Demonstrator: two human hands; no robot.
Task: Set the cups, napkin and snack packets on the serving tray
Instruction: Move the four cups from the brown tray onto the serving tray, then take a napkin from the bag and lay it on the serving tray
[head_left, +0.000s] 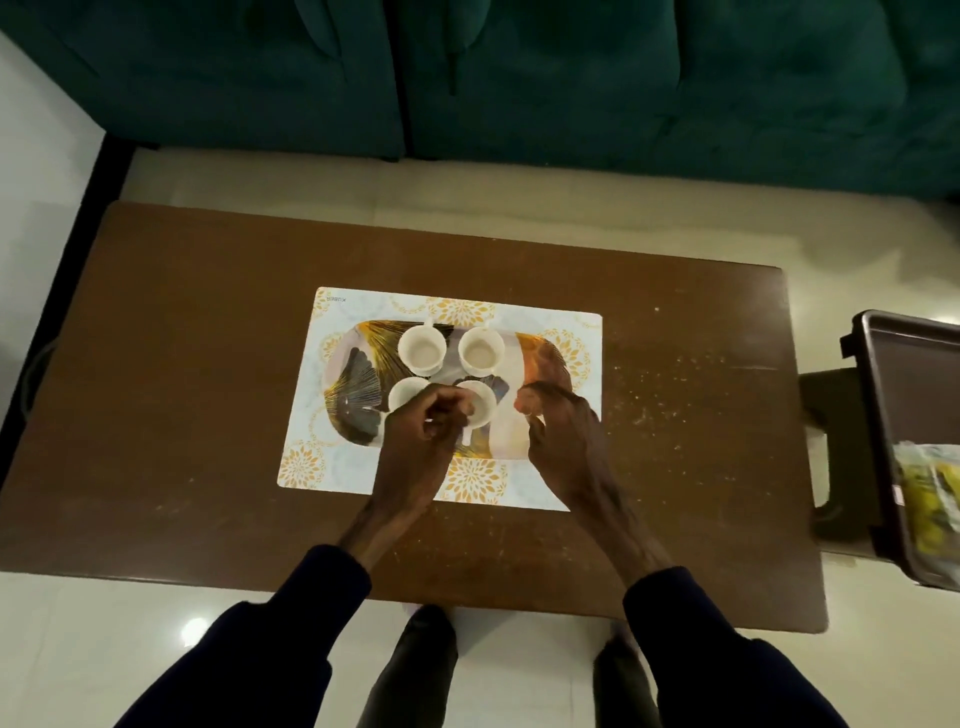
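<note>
Left hand (427, 426) is reaching in over the near edge of the serving tray (358, 400), fingers curling tightly together, thumb lying against them. It is covering the gap between the near-left cup (405, 393) and the near-right cup (485, 404), lying over both rims. A white handle is showing just below the knuckles; whether the fingers are pinching it, I cannot tell.

Far-left cup (422, 351) and far-right cup (481, 352) are standing upright side by side on the tray, handles pointing away, apart from both hands. All four cups are sitting in a two-by-two block on the tray's middle. The tray is lying on a patterned placemat (306, 467), which is lying flat on the brown counter (182, 364).

Right hand (556, 421) is hanging over the tray's right end, fingers loosely bent and spread a little, holding nothing visible, near the near-right cup but not touching it.

Snack packets (930, 499), yellow-green, are lying in a dark bin (878, 395) off the counter's right end, well apart from the tray.
</note>
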